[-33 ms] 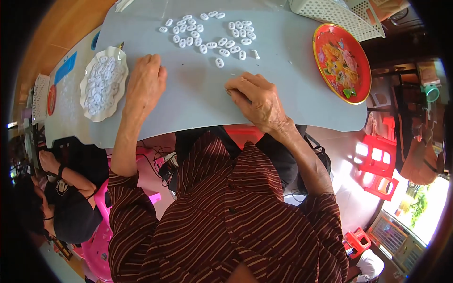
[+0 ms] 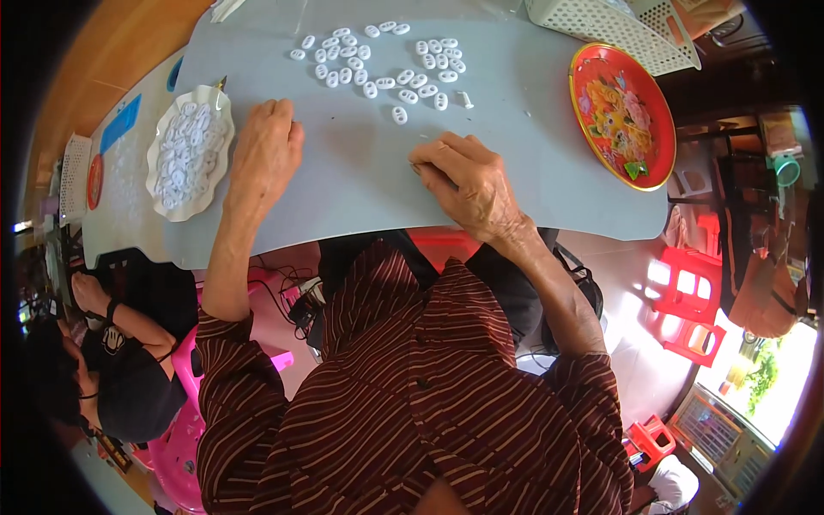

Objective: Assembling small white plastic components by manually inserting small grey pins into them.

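My left hand (image 2: 264, 156) rests knuckles-up on the grey table (image 2: 360, 193) with its fingers curled under and nothing visible in it. It lies just right of a white scalloped dish (image 2: 184, 150) heaped with small white pieces. My right hand (image 2: 468, 184) sits near the table's front edge with its fingers bent toward the left. Its fingertips are hidden, so I cannot tell whether it holds anything. Several small white oval pieces (image 2: 386, 64) lie spread out on the table beyond both hands.
A round red tray with a flower pattern (image 2: 622, 116) lies at the table's right end. A white perforated basket (image 2: 618, 26) stands behind it. Red plastic stools (image 2: 691, 296) stand on the floor at right. A person in black (image 2: 120, 369) sits at lower left.
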The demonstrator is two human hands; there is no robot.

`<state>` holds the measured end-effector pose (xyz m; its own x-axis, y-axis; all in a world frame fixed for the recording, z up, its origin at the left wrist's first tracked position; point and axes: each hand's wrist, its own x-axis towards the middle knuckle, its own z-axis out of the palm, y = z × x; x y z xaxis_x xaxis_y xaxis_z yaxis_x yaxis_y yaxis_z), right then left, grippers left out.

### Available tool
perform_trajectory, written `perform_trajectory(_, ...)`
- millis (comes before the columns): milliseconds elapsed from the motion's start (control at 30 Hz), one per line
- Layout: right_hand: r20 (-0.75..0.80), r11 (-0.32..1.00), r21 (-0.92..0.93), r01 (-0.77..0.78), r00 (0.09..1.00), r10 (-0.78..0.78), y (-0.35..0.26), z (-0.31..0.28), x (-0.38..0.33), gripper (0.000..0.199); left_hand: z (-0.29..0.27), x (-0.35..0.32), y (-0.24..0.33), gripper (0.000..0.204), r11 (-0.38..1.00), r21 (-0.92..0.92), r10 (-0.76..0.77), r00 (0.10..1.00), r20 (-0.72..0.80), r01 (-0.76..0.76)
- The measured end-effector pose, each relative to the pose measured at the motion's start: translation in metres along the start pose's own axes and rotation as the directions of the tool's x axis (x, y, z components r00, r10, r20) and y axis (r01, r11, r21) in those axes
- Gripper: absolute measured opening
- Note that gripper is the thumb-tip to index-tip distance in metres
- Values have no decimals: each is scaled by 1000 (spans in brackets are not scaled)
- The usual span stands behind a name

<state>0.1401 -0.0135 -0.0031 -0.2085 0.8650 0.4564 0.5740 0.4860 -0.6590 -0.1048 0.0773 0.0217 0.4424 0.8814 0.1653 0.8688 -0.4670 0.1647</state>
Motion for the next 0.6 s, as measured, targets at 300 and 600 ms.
perform_trajectory(300, 36, 998, 15, -58, 998, 58, -4, -2, -4, 13, 5, -6, 8, 9, 931, -363, 29, 1000, -4, -28)
perform_trajectory(600, -101, 945, 266, -193, 969, 226, -2, -7, 3, 14, 22, -3, 73, 12, 114, -984, -22, 991, 133, 134)
